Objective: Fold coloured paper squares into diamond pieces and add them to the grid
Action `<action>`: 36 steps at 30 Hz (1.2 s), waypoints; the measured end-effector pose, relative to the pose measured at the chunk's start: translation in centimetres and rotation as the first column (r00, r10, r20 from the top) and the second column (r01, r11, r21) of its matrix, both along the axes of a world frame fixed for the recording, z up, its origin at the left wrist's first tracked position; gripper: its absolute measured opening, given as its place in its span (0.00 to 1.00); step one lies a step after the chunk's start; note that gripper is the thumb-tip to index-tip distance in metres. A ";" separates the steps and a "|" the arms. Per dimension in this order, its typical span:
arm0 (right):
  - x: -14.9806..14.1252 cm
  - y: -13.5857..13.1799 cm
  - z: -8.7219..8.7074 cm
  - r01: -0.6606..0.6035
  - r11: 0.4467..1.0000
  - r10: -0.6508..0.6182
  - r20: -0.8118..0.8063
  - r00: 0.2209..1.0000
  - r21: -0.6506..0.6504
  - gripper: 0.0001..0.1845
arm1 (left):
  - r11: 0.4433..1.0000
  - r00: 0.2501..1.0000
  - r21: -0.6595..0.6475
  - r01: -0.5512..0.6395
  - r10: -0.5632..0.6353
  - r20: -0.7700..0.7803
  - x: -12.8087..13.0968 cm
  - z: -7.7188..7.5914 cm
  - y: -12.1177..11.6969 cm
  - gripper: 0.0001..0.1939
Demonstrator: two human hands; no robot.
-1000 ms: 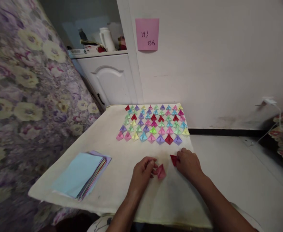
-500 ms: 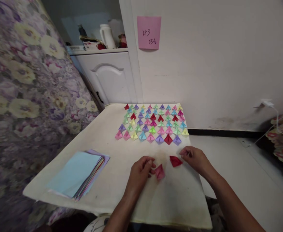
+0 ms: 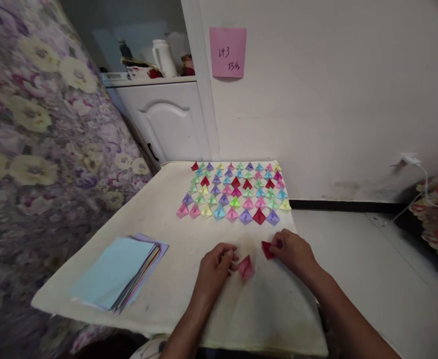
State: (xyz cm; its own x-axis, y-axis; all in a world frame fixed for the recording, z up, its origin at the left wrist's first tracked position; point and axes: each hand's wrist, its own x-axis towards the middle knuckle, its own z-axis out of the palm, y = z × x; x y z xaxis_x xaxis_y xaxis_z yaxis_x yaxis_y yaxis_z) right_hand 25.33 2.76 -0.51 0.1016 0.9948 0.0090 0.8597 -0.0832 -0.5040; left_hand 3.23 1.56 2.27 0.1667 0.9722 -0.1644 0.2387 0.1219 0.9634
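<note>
My right hand [image 3: 291, 250] pinches the right end of a red origami piece [image 3: 267, 249], which lies on the cream-covered table; the fingers hide part of it. My left hand [image 3: 218, 267] rests on the cloth with its fingers loosely curved and slightly apart. Just off those fingertips, to their right, is a pink origami piece [image 3: 246, 268], diamond-shaped with a crease down it. Beyond both hands, several rows of small folded paper pieces [image 3: 235, 201] in many colours stand close together.
A stack of coloured paper [image 3: 116, 271], light blue on top, lies at the table's left. The tablecloth [image 3: 147, 199] reaches near the wall. A floral curtain [image 3: 39, 164] hangs at left, a white cabinet [image 3: 170, 114] stands behind, and a pink note [image 3: 228, 52] is on the wall.
My right hand has moved left and taken hold of the red origami piece's right end. The left hand and the pink piece have hardly moved.
</note>
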 end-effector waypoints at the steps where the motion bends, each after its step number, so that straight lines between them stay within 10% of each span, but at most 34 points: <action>1: -0.2 0.0 0.0 0.005 1.000 -0.005 0.012 1.000 -0.002 0.04 | 1.000 1.000 0.002 -0.001 0.001 -0.005 0.0 0.0 0.0 0.13; 15: 5.4 3.5 1.5 0.442 0.897 -0.439 0.124 0.890 0.008 0.09 | 0.996 0.980 0.069 0.058 -0.044 -0.192 -0.1 0.1 -0.2 0.14; 36: 4.4 6.5 -0.4 0.477 0.874 -0.468 0.101 0.878 -0.096 0.12 | 0.994 0.942 0.060 0.091 -0.066 -0.328 0.2 1.4 -0.9 0.15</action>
State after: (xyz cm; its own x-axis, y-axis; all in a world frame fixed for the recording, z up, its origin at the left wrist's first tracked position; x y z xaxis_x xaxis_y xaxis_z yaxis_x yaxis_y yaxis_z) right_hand 29.74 9.23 -0.94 0.5633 0.8227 -0.0764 0.7368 -0.5421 -0.4041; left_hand 3.44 0.64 3.63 0.1926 0.9695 -0.1514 0.5459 0.0223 0.8376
